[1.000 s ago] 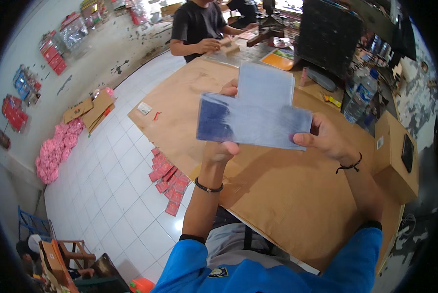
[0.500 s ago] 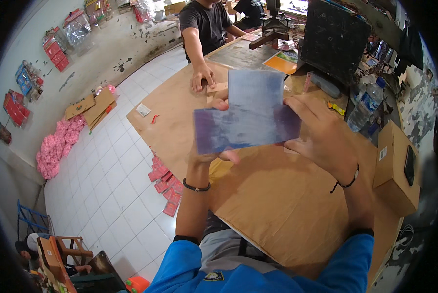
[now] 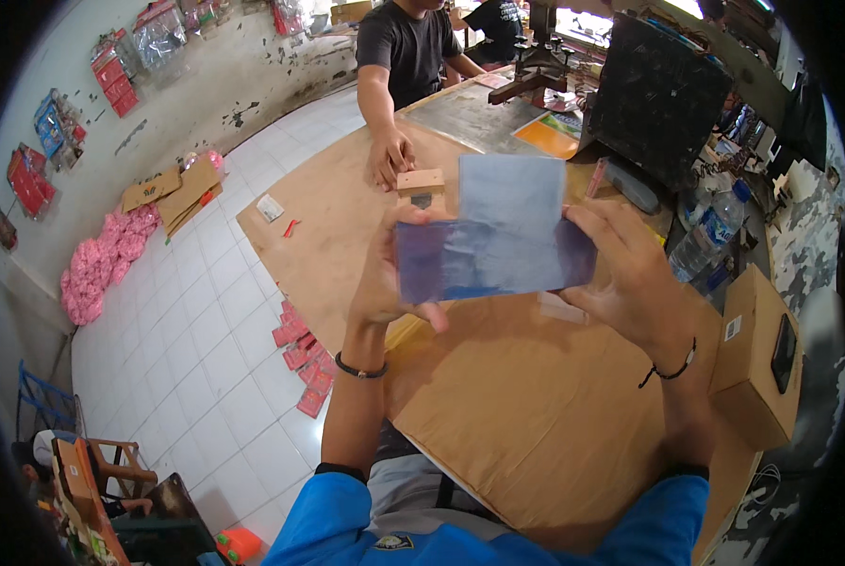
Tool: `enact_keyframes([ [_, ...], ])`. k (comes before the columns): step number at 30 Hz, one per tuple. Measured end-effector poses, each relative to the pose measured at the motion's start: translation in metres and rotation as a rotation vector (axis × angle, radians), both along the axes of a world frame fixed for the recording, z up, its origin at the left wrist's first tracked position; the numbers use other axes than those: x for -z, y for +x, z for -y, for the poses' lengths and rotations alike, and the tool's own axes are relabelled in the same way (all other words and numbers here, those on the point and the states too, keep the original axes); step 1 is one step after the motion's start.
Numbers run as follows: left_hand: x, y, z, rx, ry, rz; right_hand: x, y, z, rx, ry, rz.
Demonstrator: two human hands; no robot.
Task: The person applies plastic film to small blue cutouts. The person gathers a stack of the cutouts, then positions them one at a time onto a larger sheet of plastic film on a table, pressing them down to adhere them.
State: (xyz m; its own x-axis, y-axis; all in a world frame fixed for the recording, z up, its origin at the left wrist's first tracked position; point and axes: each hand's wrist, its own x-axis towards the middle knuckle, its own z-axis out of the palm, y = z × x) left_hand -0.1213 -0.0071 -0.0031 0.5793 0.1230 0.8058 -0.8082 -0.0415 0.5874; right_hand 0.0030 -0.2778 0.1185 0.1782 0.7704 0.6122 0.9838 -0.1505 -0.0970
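Above the table I hold a glossy blue-purple plastic sleeve (image 3: pixel 498 269), wider than it is tall. A pale, cloudy sheet (image 3: pixel 512 184) stands up past its top edge; whether it sits inside or behind the sleeve I cannot tell. My left hand (image 3: pixel 377 269) grips the left end, thumb at the lower corner and fingers partly hidden behind. My right hand (image 3: pixel 625 269) pinches the right end between thumb and fingers. Just past my left fingers lies a light wooden block (image 3: pixel 421 179). Below the right end rests a small clear piece (image 3: pixel 562 308) on the brown table covering.
Across the brown-covered table (image 3: pixel 517 396), a co-worker's hand (image 3: pixel 391 158) rests near the block. At right are a water bottle (image 3: pixel 710 231), a cardboard box (image 3: pixel 748 358) with a black phone (image 3: pixel 784 354), and a black box (image 3: pixel 658 90). Red packets (image 3: pixel 305 368) lie left of the table.
The pale sheet sticks up slightly less above the sleeve. The co-worker's fingers have come off the wooden block, which shows more. The whole view has shifted a little.
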Motion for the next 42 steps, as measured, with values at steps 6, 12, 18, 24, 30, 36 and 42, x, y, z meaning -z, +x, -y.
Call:
enact_keyframes([
  [6,-0.019,-0.004,0.020,-0.087,-0.262,-0.162,-0.002,0.008,0.001,0.001,0.065,0.046],
  [12,-0.032,0.002,0.042,0.065,-0.467,-0.306,0.000,0.017,0.004,-0.026,0.046,0.095],
  [18,-0.027,0.015,0.047,-0.103,-0.503,-0.532,0.017,0.029,-0.005,-0.003,0.027,0.060],
  [24,-0.027,0.017,0.053,-0.216,-0.560,-0.518,0.025,0.027,-0.009,0.069,0.003,-0.107],
  [30,-0.025,0.014,0.055,-0.140,-0.493,-0.497,0.030,0.028,-0.010,0.070,-0.054,-0.031],
  [36,-0.028,0.005,0.043,0.078,-0.334,-0.274,0.026,0.035,-0.008,-0.025,0.077,-0.099],
  [42,-0.027,0.001,0.028,0.134,-0.176,-0.228,0.030,0.042,-0.010,-0.138,0.048,-0.194],
])
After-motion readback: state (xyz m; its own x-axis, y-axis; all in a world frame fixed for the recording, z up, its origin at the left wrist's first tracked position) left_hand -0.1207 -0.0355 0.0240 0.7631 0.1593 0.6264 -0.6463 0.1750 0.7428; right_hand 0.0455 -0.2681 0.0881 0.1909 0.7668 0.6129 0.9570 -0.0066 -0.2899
